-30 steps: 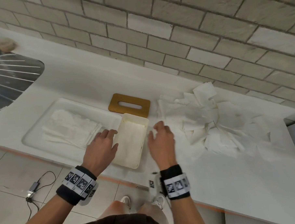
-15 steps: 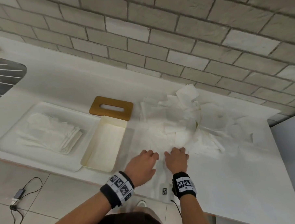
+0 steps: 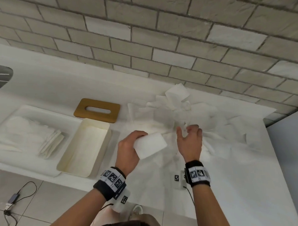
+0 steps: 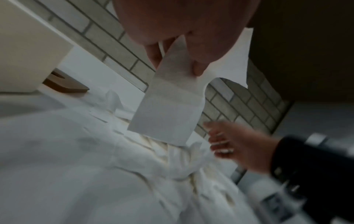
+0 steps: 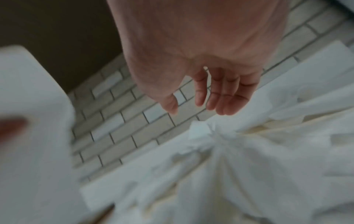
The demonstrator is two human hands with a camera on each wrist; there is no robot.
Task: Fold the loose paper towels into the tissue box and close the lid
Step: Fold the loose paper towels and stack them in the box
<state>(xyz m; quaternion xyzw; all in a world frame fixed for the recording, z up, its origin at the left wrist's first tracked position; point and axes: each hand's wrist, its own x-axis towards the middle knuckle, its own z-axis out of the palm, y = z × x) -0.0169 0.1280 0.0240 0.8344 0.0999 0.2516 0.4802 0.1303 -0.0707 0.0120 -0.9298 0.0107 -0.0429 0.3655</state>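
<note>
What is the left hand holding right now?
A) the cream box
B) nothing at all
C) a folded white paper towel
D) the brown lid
C: the left hand pinches a folded paper towel above the counter, while the brown lid lies flat behind the open tissue box, and neither is touched.
</note>
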